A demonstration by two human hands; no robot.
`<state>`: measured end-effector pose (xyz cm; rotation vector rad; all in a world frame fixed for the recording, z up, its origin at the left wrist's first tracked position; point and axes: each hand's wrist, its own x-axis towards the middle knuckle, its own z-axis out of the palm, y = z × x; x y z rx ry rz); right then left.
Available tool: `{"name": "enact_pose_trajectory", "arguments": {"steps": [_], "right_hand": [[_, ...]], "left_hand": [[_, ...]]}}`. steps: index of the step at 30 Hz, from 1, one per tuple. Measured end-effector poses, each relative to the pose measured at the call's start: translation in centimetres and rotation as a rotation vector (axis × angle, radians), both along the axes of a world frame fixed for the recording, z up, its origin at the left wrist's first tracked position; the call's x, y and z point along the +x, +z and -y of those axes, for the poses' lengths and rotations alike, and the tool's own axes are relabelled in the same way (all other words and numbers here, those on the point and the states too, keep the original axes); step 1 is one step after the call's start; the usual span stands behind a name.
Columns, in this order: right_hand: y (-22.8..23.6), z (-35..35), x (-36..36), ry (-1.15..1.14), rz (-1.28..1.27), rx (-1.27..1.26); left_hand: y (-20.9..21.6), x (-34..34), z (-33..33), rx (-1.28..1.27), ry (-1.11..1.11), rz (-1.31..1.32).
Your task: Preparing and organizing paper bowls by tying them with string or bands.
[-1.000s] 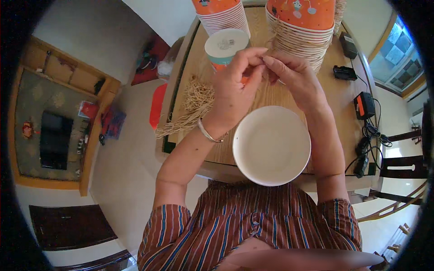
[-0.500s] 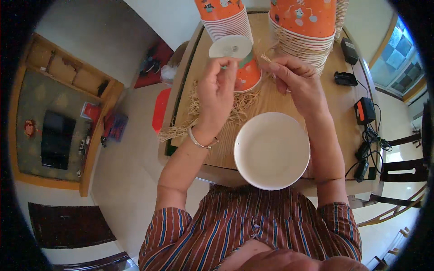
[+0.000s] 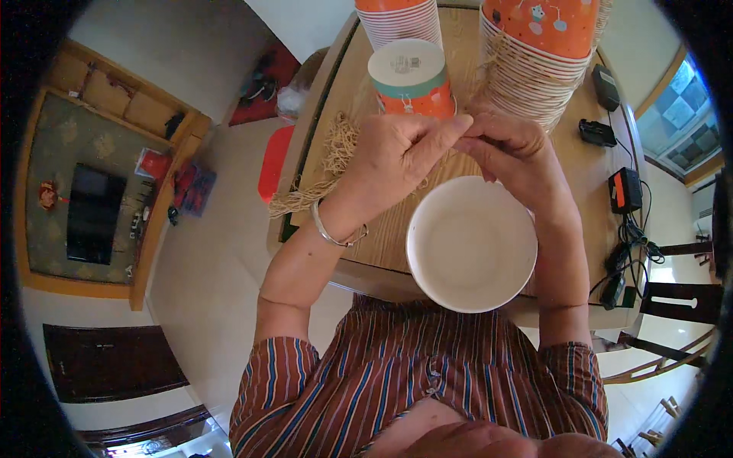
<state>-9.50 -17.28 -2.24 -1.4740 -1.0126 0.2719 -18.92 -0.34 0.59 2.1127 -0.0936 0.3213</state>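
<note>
My left hand [image 3: 397, 156], with a bangle on its wrist, is closed in a pinch. Its fingertips meet those of my right hand [image 3: 515, 145], also pinched, over the table. Between them is tan twine, almost wholly hidden by the fingers. Just below the hands, a white round paper bowl [image 3: 472, 244] sits with its open mouth toward me at the table's near edge. Behind the hands stands an upturned orange and green paper tub [image 3: 416, 88]. Loose tan twine [image 3: 340, 149] lies in a tangle left of it, beside my left wrist.
A stack of orange tubs [image 3: 397, 23] stands at the back, and a taller stack [image 3: 534, 69] wrapped with twine is to its right. Black chargers [image 3: 624, 191] and tangled cables line the right side of the wooden table [image 3: 565, 252]. A red stool [image 3: 275, 160] is at the left.
My hands have come together at the fingertips, the left moving right toward the right hand, which held strands of twine. The view has shifted slightly, showing more of the upturned tub's base.
</note>
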Motion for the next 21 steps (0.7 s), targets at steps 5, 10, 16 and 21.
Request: {"name": "enact_pose_trajectory", "arguments": {"steps": [5, 10, 16, 21], "right_hand": [[0.2, 0.0, 0.0, 0.004, -0.129, -0.069], [0.0, -0.6, 0.4, 0.122, -0.231, -0.014], [-0.8, -0.6, 1.0, 0.154, -0.096, -0.001], [-0.9, -0.7, 0.8, 0.1, -0.12, 0.062]], "left_hand": [[-0.8, 0.3, 0.5, -0.032, 0.009, 0.01], [-1.2, 0.1, 0.0, -0.118, 0.03, -0.026], [-1.0, -0.1, -0.7, -0.243, -0.045, -0.09], [-1.3, 0.1, -1.0, -0.268, -0.129, -0.034]]}}
